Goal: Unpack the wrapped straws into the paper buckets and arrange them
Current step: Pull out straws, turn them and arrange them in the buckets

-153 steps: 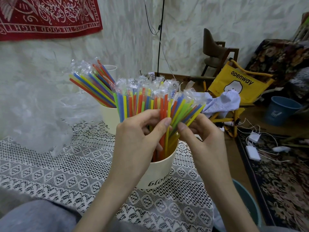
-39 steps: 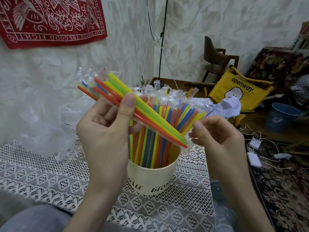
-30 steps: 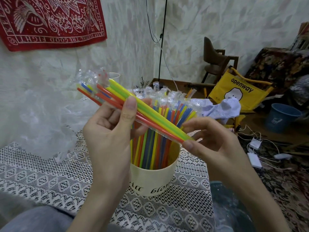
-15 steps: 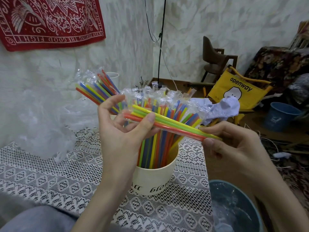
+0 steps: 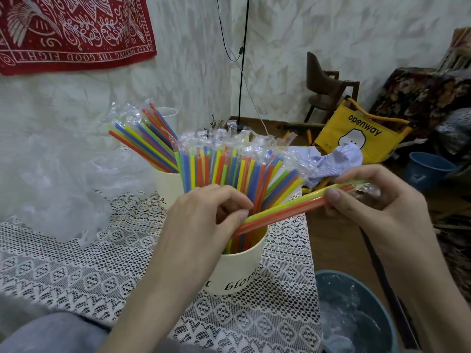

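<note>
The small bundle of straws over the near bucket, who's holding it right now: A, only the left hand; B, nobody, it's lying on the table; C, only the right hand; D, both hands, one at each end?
D: the left hand pinches the bundle of straws at its lower end over the near bucket, while the right hand grips the upper, wrapper end.

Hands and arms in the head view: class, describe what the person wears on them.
Both the left hand and the right hand are bare: no gloves, rings or watch visible. The forearms are bare too, with no sleeve in view.
</note>
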